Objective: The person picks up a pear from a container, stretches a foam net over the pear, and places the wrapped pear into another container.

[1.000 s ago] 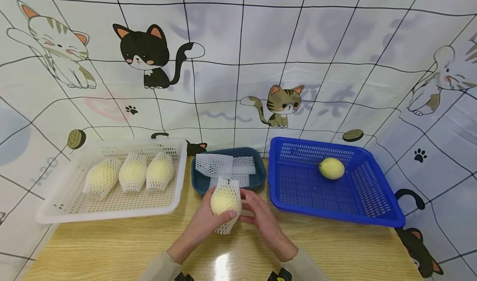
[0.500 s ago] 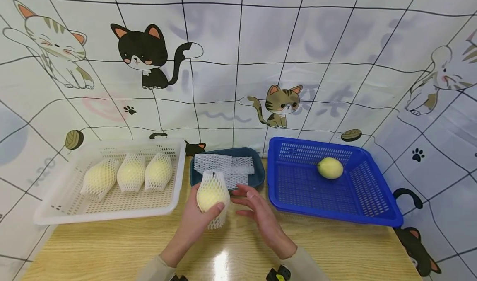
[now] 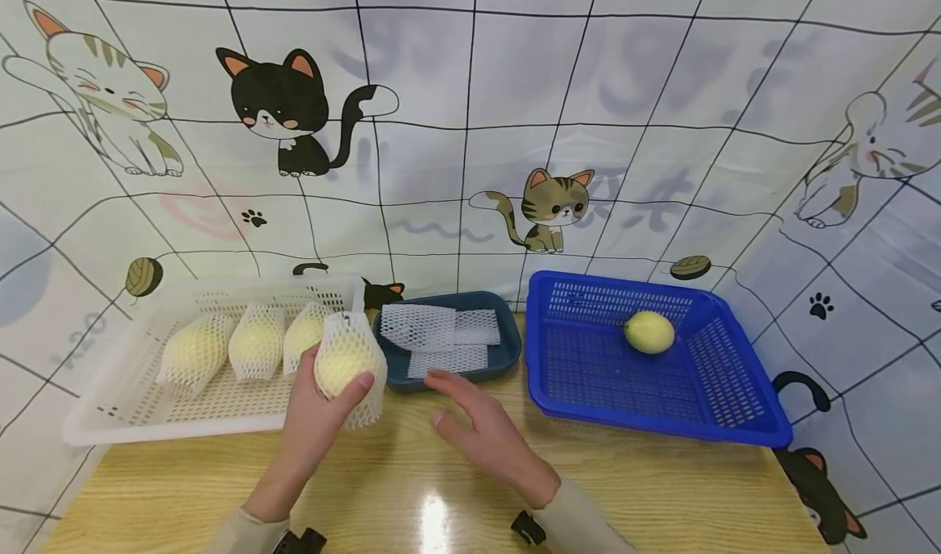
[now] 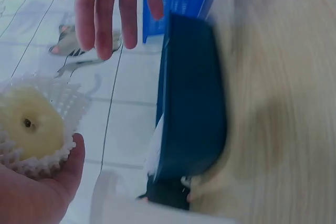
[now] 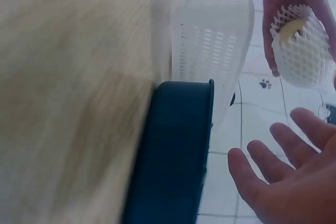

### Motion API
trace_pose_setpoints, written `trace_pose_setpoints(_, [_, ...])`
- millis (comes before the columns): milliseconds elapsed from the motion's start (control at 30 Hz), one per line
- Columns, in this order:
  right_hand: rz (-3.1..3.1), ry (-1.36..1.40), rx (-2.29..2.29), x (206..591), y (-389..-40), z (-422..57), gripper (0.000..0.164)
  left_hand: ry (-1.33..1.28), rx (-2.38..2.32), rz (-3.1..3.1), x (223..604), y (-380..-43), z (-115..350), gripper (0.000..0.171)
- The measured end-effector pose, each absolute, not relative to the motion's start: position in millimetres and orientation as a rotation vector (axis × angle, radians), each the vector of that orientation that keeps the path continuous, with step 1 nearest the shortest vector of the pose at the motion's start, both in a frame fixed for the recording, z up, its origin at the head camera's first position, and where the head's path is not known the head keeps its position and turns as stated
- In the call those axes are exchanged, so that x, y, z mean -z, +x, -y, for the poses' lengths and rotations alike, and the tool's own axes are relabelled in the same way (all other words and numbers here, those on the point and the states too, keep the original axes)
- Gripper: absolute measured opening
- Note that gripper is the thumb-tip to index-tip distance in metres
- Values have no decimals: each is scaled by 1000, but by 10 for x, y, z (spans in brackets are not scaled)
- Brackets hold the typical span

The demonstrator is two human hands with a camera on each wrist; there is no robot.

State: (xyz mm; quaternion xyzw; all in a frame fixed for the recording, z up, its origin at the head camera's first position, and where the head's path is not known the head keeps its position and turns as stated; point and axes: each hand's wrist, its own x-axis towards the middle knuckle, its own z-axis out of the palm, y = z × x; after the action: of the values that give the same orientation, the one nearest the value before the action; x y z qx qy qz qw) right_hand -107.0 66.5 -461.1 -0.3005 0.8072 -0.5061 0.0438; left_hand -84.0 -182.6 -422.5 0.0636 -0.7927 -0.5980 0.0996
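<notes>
My left hand [image 3: 312, 415] holds a yellow pear [image 3: 350, 356] in a white foam net, over the right end of the white basket [image 3: 184, 427]. In the left wrist view, the bare end of the pear [image 4: 31, 119] shows a dark spot inside the net's open end. Several other netted pears [image 3: 256, 341] lie in that basket, the nearest partly hidden by my hand. Fingers spread and holding nothing, my right hand [image 3: 488, 435] is just in front of the dark teal tray [image 3: 507, 358]. Flat white foam nets [image 3: 422, 325] lie in this tray.
To the right stands a blue basket [image 3: 588, 415] with one bare yellow pear [image 3: 650, 332] inside. Wooden tabletop [image 3: 397, 489] runs in front of the containers. Behind them hangs a cloth [image 3: 426, 129] printed with cats.
My left hand has carried the netted pear leftward, from in front of the teal tray to the white basket. My right hand has let go of it and moved slightly left.
</notes>
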Motion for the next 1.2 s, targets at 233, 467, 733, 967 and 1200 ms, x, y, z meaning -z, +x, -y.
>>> trace_pose_setpoints(233, [-2632,-1239,1077,4567,-1086,-375,55,286,1672,2364,4127,-848,2102,80])
trace_pose_setpoints(467, [-2727,-1564,685,4602,-1049,-55,63,363,1538,2398,4099,-857,2327,86])
trace_pose_setpoints(733, [-2814,-1564,368,4667,-1018,160,76,311,1281,2613,4080,-912,2531,98])
trace_pose_setpoints(967, [-2805,-1553,261,4687,-1026,195,75,256,1080,2799,4113,-1033,2611,105])
trace_pose_setpoints(1200, [-2801,-1566,212,4675,-1034,191,74,293,921,2948,4150,-1126,2627,110])
